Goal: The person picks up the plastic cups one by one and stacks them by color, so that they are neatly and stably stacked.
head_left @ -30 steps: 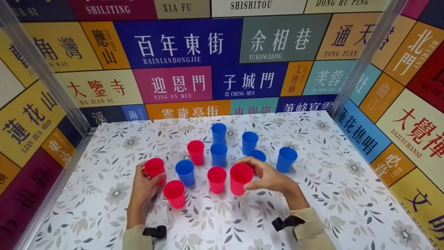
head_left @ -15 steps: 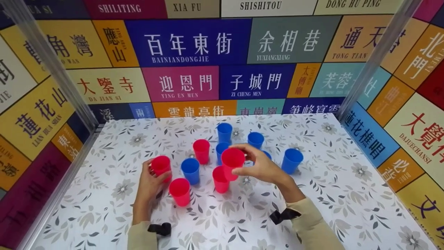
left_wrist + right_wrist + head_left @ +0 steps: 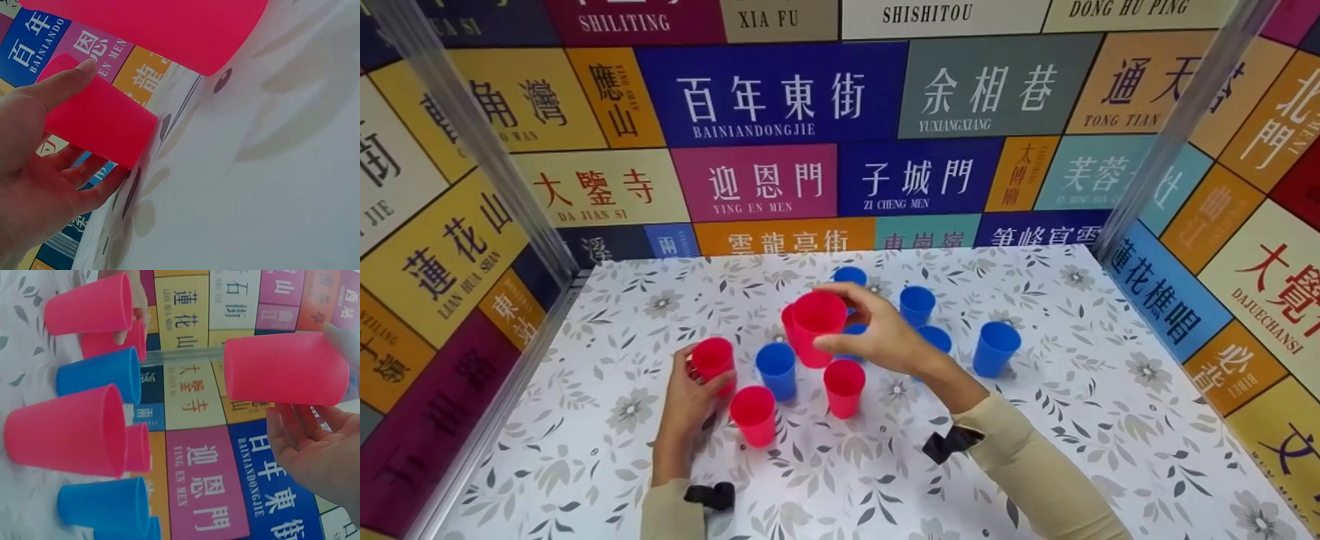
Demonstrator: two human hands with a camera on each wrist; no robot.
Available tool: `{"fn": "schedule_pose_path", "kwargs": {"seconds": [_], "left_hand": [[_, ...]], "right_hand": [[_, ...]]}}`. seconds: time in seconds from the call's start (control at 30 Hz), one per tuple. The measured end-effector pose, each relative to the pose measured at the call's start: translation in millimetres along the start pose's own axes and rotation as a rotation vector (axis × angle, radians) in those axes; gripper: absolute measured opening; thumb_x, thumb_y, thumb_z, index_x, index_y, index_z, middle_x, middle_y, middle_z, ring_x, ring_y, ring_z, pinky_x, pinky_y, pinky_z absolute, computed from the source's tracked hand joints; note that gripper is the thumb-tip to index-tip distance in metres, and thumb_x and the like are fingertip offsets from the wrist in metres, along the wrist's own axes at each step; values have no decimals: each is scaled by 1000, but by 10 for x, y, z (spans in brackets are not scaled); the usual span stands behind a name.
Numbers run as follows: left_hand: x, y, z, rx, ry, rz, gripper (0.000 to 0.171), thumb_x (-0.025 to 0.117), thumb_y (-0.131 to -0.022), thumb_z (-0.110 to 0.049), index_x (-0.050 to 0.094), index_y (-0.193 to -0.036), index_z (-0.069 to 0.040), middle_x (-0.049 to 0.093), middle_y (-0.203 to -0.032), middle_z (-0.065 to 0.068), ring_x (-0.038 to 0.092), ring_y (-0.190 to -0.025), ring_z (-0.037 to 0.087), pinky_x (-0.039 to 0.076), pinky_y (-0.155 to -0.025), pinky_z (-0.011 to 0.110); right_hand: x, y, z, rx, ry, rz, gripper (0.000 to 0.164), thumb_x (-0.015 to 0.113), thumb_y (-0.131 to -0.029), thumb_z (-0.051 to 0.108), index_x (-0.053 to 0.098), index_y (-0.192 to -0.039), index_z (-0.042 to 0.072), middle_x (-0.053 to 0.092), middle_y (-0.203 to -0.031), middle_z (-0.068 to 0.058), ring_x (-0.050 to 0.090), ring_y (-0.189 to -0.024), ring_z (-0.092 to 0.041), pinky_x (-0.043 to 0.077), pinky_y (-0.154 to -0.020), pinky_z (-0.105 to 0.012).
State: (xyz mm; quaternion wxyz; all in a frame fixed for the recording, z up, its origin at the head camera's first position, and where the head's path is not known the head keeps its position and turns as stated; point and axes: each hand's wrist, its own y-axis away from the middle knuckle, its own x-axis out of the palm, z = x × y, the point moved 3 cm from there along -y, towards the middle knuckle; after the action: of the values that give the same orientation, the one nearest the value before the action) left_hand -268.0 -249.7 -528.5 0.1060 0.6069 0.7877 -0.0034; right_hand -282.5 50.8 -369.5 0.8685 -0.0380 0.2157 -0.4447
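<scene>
My left hand (image 3: pixel 688 397) holds a red plastic cup (image 3: pixel 712 361) at the left of the group; in the left wrist view, thumb and fingers wrap that cup (image 3: pixel 101 115) close to the tabletop. My right hand (image 3: pixel 889 334) grips another red cup (image 3: pixel 819 330), raised off the table. The right wrist view shows this lifted cup (image 3: pixel 281 368) above the standing ones. In the head view it partly covers a red cup behind it and a blue cup. A red cup (image 3: pixel 754 416) and a blue cup (image 3: pixel 776 371) stand beside my left hand. Below the lifted cup stands a red cup (image 3: pixel 844 388).
More blue cups stand at the back and right, among them a far one (image 3: pixel 850 276), one behind my right hand (image 3: pixel 917 304) and one farthest right (image 3: pixel 997 349). The flower-patterned tabletop (image 3: pixel 607 465) meets sign-covered walls (image 3: pixel 757 180) at back and sides.
My right hand has lifted its red cup and carried it leftward and away from me, over the cups. My left hand stays on its cup. The head view has shifted slightly.
</scene>
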Motion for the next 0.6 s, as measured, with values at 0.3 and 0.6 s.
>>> {"fn": "schedule_pose_path", "kwargs": {"seconds": [0.3,0.6], "left_hand": [[14,0,-10,53,-62,0,74,75,-89,-11,30,-148,-12,53,-142,15,54,-129,30,49,-109,40],[-10,18,-9,41,-28,6,75,75,-90,-14,29,-149,-14,52,-144,12,52,-132,28,45,-113,44]], "right_hand": [[181,-268,159,2,9,4,71,79,-85,36,49,-146,17,60,-130,-6,58,-107,-22,54,-93,-36],[445,-566,197,133,-98,52,70,82,-84,23,51,-146,23,62,-126,-6,61,-113,-21,60,-85,-32]]}}
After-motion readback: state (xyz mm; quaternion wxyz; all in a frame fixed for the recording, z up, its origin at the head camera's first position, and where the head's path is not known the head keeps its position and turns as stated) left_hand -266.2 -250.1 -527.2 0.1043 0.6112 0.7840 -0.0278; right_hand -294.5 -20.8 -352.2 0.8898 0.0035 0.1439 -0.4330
